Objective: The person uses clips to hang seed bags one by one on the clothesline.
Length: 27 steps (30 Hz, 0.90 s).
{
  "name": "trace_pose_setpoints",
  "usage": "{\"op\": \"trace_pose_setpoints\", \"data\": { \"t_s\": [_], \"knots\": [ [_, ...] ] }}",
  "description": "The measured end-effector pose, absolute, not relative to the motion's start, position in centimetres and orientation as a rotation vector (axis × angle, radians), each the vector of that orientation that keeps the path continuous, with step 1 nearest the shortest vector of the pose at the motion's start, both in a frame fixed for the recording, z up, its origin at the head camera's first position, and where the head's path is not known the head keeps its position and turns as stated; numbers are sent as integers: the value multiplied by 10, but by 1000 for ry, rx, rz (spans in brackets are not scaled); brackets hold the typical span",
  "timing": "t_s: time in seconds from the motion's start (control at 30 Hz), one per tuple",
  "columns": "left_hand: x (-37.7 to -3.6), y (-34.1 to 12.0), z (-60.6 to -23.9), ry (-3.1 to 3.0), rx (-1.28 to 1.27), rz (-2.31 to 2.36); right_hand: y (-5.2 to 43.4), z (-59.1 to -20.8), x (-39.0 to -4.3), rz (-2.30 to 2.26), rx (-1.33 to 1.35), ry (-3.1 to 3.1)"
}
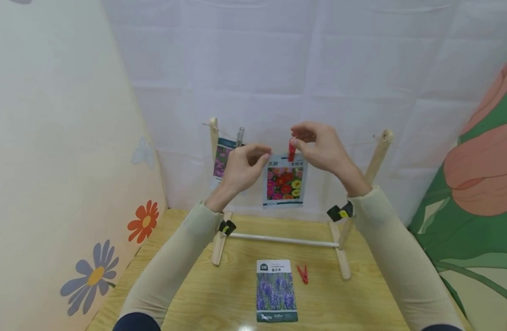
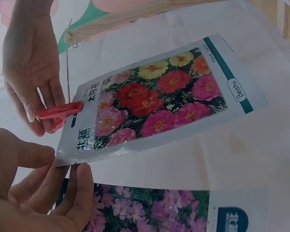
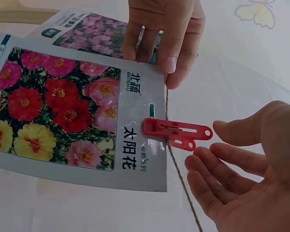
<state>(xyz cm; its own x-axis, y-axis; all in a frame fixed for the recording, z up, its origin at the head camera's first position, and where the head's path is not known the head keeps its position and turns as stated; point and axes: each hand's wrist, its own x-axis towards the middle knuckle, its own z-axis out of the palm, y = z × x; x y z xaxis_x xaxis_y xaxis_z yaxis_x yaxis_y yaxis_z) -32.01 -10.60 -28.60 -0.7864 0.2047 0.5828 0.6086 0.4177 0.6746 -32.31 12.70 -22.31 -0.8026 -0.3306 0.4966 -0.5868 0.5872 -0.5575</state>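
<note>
- While your right hand (image 3: 251,164) hangs with fingers loosely spread just beside the red clip (image 3: 176,133), it holds nothing; the clip alone bites the top edge of the flower seed packet (image 3: 72,111) onto the string (image 3: 176,169); if that bite is shallow, the packet may slip off and drop toward the back edge of the table (image 1: 187,294).
- Because your left hand (image 2: 34,188) pinches the packet's top corner between thumb and fingers, a tug sideways could twist the packet out of the clip, or drag the string and rock the wooden rack (image 1: 375,161).
- Since the pink flower packet (image 1: 221,161) hangs just beside it on the same string, a jolt may shake that one too.
- On the table near its front edge lie the lavender packet (image 1: 276,290) and a spare red clip (image 1: 303,273); a falling packet could land on them.
</note>
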Motion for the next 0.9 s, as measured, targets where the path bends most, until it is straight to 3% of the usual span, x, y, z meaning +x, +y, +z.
{"op": "trace_pose_setpoints", "data": {
  "t_s": [0.9],
  "knots": [
    [-308,-121,-298,-2266,-673,-1355,151,-252,-299,1063,840,-2184]
  ]
}}
